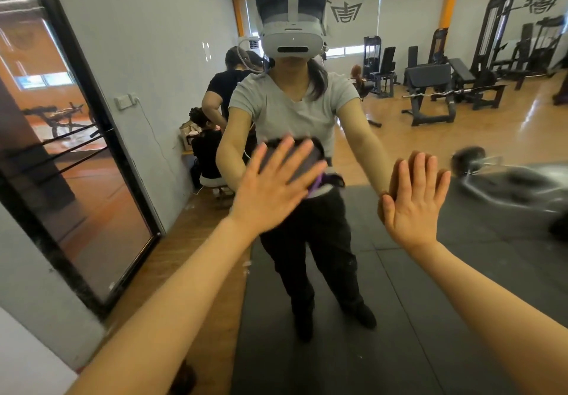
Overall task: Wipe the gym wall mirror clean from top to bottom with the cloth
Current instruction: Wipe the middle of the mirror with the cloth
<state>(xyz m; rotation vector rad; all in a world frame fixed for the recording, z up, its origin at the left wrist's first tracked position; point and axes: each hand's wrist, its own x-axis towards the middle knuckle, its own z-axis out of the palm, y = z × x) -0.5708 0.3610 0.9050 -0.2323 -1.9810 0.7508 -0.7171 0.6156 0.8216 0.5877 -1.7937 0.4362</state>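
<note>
The wall mirror (430,136) fills the view ahead and reflects a person in a grey shirt, black trousers and a white headset. My left hand (276,185) lies flat with its fingers spread, pressing a dark grey cloth (302,164) with a purple edge against the glass at the reflection's waist height. My right hand (415,198) rests flat on the mirror to the right, palm on the glass, meeting its own reflection and holding nothing. Both arms reach up from the bottom of the view.
A grey wall with a black-framed glass panel (92,155) runs along the left. The mirror reflects gym machines (461,81), a wooden floor, a black mat and people sitting behind. A blurry smeared patch (507,179) shows on the glass at right.
</note>
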